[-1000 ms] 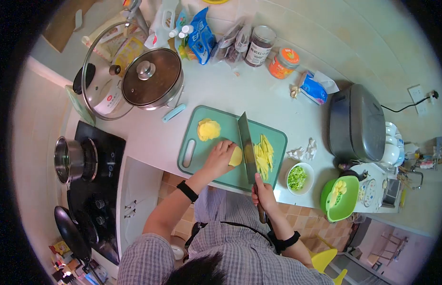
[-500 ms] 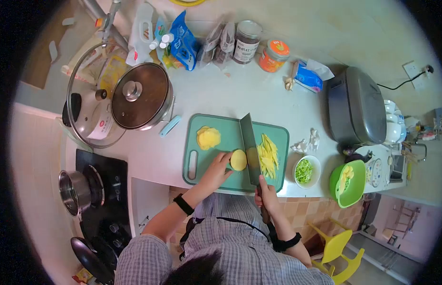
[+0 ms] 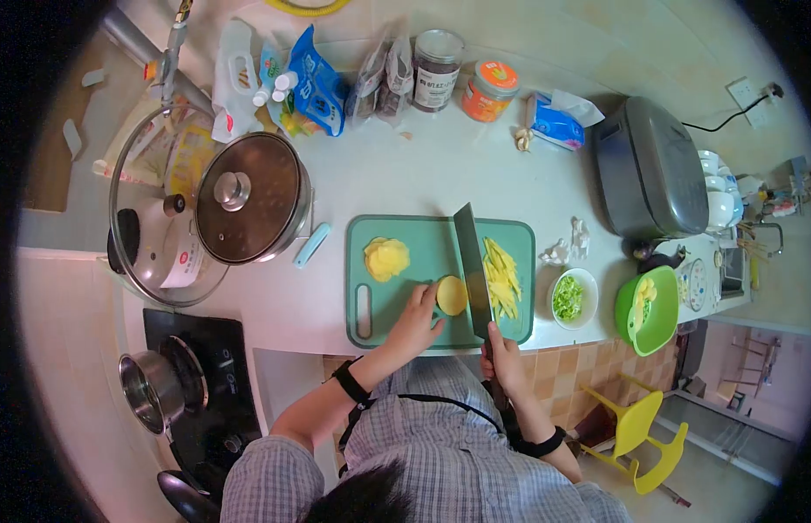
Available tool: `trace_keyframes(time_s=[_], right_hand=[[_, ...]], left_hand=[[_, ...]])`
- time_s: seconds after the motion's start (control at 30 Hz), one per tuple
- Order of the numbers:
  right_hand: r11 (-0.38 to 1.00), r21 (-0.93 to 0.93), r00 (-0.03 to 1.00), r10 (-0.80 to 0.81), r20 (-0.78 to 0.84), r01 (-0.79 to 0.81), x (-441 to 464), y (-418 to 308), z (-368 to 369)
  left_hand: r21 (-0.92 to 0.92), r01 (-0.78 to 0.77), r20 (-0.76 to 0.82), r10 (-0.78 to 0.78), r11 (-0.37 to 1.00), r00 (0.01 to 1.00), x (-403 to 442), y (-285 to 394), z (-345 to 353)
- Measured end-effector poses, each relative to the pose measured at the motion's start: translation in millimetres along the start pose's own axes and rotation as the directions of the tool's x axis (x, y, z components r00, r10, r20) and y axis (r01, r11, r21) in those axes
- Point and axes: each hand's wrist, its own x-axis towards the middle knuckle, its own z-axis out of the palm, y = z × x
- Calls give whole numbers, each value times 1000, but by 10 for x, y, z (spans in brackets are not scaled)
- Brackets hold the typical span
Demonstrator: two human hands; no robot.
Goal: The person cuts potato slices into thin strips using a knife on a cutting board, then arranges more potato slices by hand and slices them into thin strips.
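A peeled potato piece (image 3: 452,296) with a round, flat, pale-yellow face lies on the green cutting board (image 3: 388,327). My left hand (image 3: 414,322) holds it from the left with its fingertips. In my right hand (image 3: 507,362) is the handle of a cleaver (image 3: 474,275), fingers wrapped round it. The wide blade stands just right of the potato piece, its lower edge hidden from above. Thin potato strips (image 3: 502,279) lie beyond the blade on the right, and round potato slices (image 3: 386,259) form an overlapping pile at the board's left.
A white bowl of chopped greens (image 3: 567,298) and a green basket (image 3: 658,336) stand to the right. A lidded pot (image 3: 253,199) and a light-blue-handled tool (image 3: 312,245) are at left. Jars (image 3: 491,91) and bags line the wall, with a grey appliance (image 3: 650,166) at back right.
The camera view has shifted and turned slightly. The cleaver, potato piece and left hand sit a little further right on the board. Both holds are unchanged.
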Motion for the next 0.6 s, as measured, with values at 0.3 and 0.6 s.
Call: trace_keyframes(time_s=[0.3, 0.6], right_hand=[[990, -141, 1000, -19, 7, 20, -55, -190, 87], [975, -217, 999, -48, -18, 43, -21, -226, 103]], left_hand=[[433, -508, 304, 410, 744, 860, 74, 2, -242], [481, -580, 347, 465, 657, 815, 130, -36, -268]])
